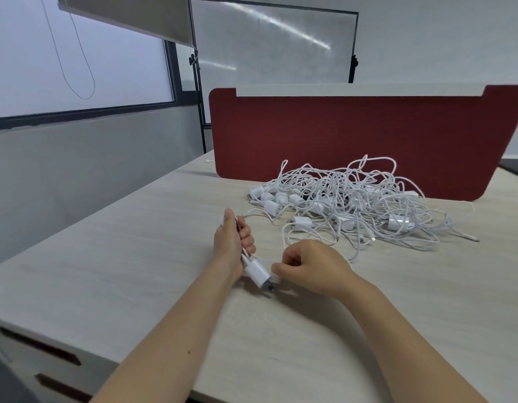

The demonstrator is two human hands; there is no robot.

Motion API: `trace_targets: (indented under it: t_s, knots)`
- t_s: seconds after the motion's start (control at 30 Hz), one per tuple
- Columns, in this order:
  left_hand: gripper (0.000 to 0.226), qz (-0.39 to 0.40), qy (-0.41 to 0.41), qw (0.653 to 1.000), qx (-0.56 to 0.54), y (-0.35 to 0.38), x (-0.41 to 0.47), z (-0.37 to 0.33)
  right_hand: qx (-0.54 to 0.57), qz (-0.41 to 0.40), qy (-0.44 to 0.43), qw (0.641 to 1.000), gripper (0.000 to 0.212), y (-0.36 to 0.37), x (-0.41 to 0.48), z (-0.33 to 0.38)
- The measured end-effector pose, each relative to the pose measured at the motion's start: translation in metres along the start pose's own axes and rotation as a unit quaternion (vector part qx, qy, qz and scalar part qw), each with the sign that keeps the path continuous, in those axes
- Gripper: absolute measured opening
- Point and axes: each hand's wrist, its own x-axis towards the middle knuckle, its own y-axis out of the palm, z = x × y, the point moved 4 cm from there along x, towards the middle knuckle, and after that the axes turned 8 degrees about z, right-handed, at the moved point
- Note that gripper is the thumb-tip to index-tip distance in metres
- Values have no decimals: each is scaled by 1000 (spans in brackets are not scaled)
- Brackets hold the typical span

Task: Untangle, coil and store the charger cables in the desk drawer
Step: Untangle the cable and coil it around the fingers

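**A:** Where is the thin white charger cable (243, 253) that is being worked on?

**B:** Just below the centre of the frame, above the pale wood-grain desk (121, 257). The left hand (233, 242) grips it as a slim bundle, fingers curled round the strands. Its small white plug block (258, 273) sticks out under the fist.

**A:** And the right hand (307, 264)?

**B:** It is just beside the block, fingers curled, pinching what looks like the cable's loose end.

**A:** Which step is that?

**B:** Coiling, I judge. A strand runs from the fist toward the big tangled heap of white cables and plugs (353, 205) at centre right, before the dark red fabric divider (353, 126). I cannot tell whether that strand is free of the heap.

**A:** What does the next move call for?

**B:** Probably winding the tail snugly round the bundle so it holds. After that it goes to the white desk drawers with dark slot handles (39, 353) at lower left, which look closed.
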Motion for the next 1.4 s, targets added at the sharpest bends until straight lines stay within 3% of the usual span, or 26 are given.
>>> trace_targets:
  t_s: [0.13,0.3,0.37,0.5,0.63,0.77,0.87,1.03,1.2,1.4]
  knots:
    - [45,2,-27,997,71,-3,6,2,125,-46,-40,990,29,-8,-6,-8]
    - [48,134,-104,972,162,10,-1,13,308,-112,-69,942,17,-11,-10,-11]
    - [52,192,-130,953,194,14,-7,17,314,-118,-70,939,16,-8,-10,-12]
    - [59,279,-185,921,198,20,-19,22,222,-169,-44,959,18,-11,-11,-15]
    - [62,338,-188,889,246,25,-29,24,315,-181,2,932,21,-15,-10,-16]
    - [62,337,-142,882,298,28,-31,21,462,-104,2,881,16,-16,-12,-12]
    - [63,343,-158,879,290,28,-33,22,480,-52,17,876,17,-13,-13,-12]
    - [56,379,-185,865,273,28,-36,22,498,-44,9,866,12,-9,-8,-11]
    - [45,355,-109,874,313,30,-34,20,493,-26,-9,869,9,-7,-6,-7]
    - [50,225,55,909,347,24,-20,5,426,-61,-3,903,7,-8,-7,-9]
